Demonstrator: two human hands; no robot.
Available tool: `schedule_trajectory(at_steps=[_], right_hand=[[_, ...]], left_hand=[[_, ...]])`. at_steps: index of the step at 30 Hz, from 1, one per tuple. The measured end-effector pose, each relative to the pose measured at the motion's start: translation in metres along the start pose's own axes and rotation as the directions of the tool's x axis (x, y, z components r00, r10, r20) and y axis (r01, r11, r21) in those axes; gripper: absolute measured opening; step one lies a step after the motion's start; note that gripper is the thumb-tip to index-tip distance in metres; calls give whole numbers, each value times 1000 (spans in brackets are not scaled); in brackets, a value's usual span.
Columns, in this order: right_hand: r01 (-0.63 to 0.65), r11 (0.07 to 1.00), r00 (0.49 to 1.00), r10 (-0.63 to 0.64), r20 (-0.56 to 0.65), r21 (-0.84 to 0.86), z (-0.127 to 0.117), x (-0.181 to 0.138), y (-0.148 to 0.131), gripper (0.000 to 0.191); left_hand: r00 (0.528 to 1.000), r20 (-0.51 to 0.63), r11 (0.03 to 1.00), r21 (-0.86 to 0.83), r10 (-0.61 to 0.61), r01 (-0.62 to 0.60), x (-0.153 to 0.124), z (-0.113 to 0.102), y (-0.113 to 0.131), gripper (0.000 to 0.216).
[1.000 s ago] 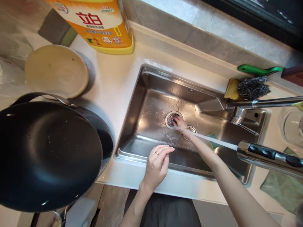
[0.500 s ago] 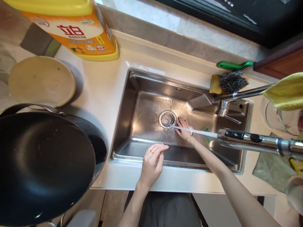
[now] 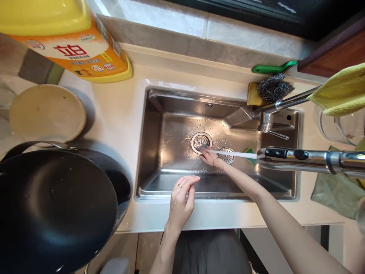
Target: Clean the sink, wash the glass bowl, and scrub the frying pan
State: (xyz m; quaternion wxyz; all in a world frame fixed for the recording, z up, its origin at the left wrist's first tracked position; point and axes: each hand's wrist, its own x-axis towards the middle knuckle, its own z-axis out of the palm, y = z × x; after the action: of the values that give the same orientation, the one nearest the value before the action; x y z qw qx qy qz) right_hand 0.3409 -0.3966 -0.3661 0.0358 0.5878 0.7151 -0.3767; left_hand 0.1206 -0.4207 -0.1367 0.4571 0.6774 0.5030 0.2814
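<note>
My right hand (image 3: 209, 156) reaches into the stainless steel sink (image 3: 171, 142), its fingers stretched out at the near right edge of the drain strainer (image 3: 201, 142). Water from the chrome tap head (image 3: 285, 158) runs over these fingers, and the fingertips are partly blurred by it. Just behind the hand, a round slotted drain cover (image 3: 227, 155) lies on the sink floor. My left hand (image 3: 181, 196), with a ring on one finger, hovers over the sink's front rim. Its fingers are loosely bent with the thumb apart, holding nothing.
At the left stand a black wok (image 3: 57, 205), a round wooden board (image 3: 47, 114) and a large orange detergent jug (image 3: 82, 53). A green-and-yellow sponge (image 3: 251, 155) lies in the sink. Behind it are a steel wool scrubber (image 3: 275, 87) and a green-handled tool (image 3: 270, 69). A yellow cloth (image 3: 340, 93) hangs at right.
My right hand has moved left to the strainer, uncovering more of the slotted drain cover. My left hand stays nearly where it was. The view has shifted slightly.
</note>
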Motion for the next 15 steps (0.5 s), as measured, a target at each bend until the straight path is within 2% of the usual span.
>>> schedule_trajectory(at_steps=[3, 6, 8, 10, 13, 15], right_hand=[[-55, 996, 995, 49, -84, -68, -10, -32, 11, 47], [-293, 942, 944, 258, -207, -163, -22, -68, 34, 66], [-447, 880, 888, 416, -195, -162, -27, -88, 49, 91], [-488, 860, 872, 474, -120, -151, -28, -99, 60, 103], [-382, 910, 924, 378, -57, -164, -29, -95, 70, 84], [-350, 924, 936, 337, -104, -156, -33, -81, 77, 70]], left_hand=[[1000, 2, 1000, -4, 7, -7, 1, -2, 1, 35], [1000, 0, 1000, -16, 3, -3, 3, -3, 1, 34], [1000, 3, 1000, -30, 3, -3, 5, -1, 1, 33], [1000, 11, 999, -47, 8, -8, 6, 1, 1, 32], [999, 27, 998, -61, 23, -22, 7, 4, 2, 32], [999, 38, 998, -63, 33, -31, 7, 4, 2, 32]])
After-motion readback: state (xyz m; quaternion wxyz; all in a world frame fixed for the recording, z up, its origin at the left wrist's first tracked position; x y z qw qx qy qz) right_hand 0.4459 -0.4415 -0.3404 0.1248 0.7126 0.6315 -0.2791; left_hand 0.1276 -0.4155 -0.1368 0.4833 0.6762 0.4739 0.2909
